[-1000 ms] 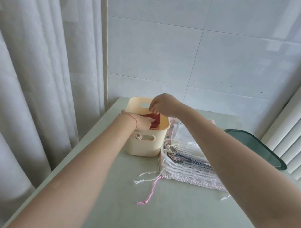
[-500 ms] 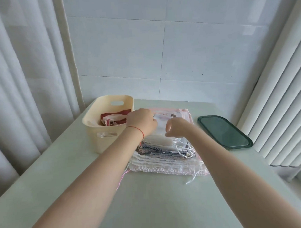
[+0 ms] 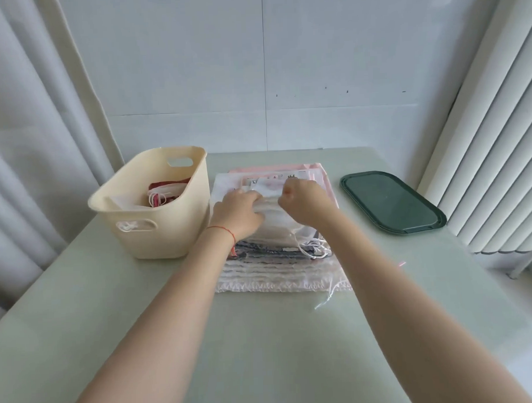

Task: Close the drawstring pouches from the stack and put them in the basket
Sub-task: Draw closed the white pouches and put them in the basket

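Observation:
A stack of flat drawstring pouches (image 3: 279,270) lies in the middle of the table, white and pink with loose cords at the front right. Both hands rest on the top white pouch (image 3: 271,222). My left hand (image 3: 239,212) presses and grips its left part. My right hand (image 3: 304,204) is closed on its upper edge. The cream plastic basket (image 3: 145,232) stands just left of the stack. It holds a red pouch (image 3: 167,186) and some white ones.
A dark green lid or tray (image 3: 391,201) lies on the table to the right. Curtains hang at the left, a ribbed white panel at the right, a tiled wall behind. The pale green table (image 3: 264,352) extends toward me.
Both hands left the basket, where the red pouch stays, and moved right onto the stack. They now grip the top white pouch. The view has swung right and lower.

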